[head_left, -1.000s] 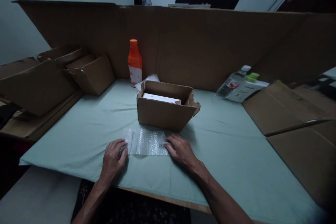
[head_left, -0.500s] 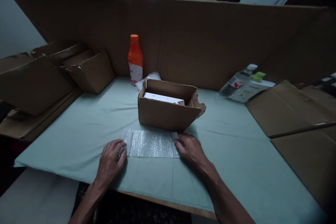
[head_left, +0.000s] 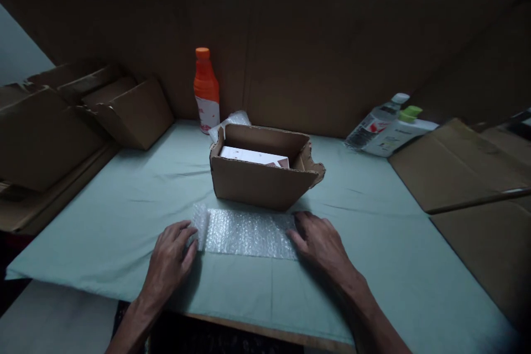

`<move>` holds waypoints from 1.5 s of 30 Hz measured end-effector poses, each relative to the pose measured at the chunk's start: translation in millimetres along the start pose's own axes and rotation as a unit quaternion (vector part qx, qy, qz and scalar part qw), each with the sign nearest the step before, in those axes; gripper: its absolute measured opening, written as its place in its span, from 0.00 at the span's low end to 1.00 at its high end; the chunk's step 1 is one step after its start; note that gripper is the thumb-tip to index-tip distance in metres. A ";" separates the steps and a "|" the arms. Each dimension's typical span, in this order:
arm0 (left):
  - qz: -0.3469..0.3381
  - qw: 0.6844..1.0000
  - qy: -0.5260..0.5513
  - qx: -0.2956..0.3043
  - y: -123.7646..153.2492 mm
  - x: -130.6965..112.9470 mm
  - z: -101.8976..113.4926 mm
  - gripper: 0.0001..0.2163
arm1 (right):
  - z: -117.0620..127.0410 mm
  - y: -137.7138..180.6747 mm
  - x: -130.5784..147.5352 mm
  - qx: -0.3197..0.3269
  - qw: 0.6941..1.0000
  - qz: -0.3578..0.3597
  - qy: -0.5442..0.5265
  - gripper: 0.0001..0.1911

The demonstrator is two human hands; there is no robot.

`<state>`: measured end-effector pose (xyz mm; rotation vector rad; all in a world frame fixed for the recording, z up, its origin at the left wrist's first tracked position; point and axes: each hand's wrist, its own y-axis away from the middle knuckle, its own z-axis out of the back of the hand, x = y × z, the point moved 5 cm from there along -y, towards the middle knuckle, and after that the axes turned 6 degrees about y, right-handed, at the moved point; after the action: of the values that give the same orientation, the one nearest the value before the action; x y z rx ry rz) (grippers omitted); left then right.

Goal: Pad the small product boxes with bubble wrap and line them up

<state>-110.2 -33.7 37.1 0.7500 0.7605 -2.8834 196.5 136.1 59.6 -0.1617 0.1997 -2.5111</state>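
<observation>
A flat strip of clear bubble wrap lies on the cloth in front of me, its left end folded or curled up. At that left end is my left hand, thumb and fingers apart, fingertips at the edge of the wrap. My right hand rests by the opposite end, thumb spread from the fingers and touching the wrap. Just behind the strip stands an open cardboard box with a torn right side. Inside it sits a white box, only its upper part showing.
Behind the box are another piece of bubble wrap and an orange bottle. A clear bottle and a white bottle with a green cap lean at the back right. Cardboard boxes and cardboard sheets flank the table.
My right hand has slid right, and the strip reaches farther right. The fingers have loosened on the wrap's ends. The camera view has shifted slightly.
</observation>
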 end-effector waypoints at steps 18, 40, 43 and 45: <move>-0.026 0.999 -0.010 0.034 -15.0 -6.7 -32.0 0.11 | -33.8 -24.1 61.4 0.059 0.982 0.157 -0.082 0.17; 0.070 0.996 0.048 -0.017 -8.4 16.5 -36.3 0.14 | -23.5 -23.1 -19.5 0.074 0.996 -0.008 -0.059 0.07; 0.105 0.991 0.074 -0.036 -7.1 15.0 -33.9 0.13 | -22.4 -23.4 -16.6 0.075 0.996 -0.003 -0.053 0.08; 0.145 0.984 0.091 -0.040 -7.2 15.1 -30.5 0.13 | -20.6 -23.3 -14.1 0.081 0.995 0.011 -0.052 0.09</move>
<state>-111.4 -11.9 10.0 1.0309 0.7100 -2.5357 191.4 165.3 42.6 -0.2229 -0.0449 -2.4768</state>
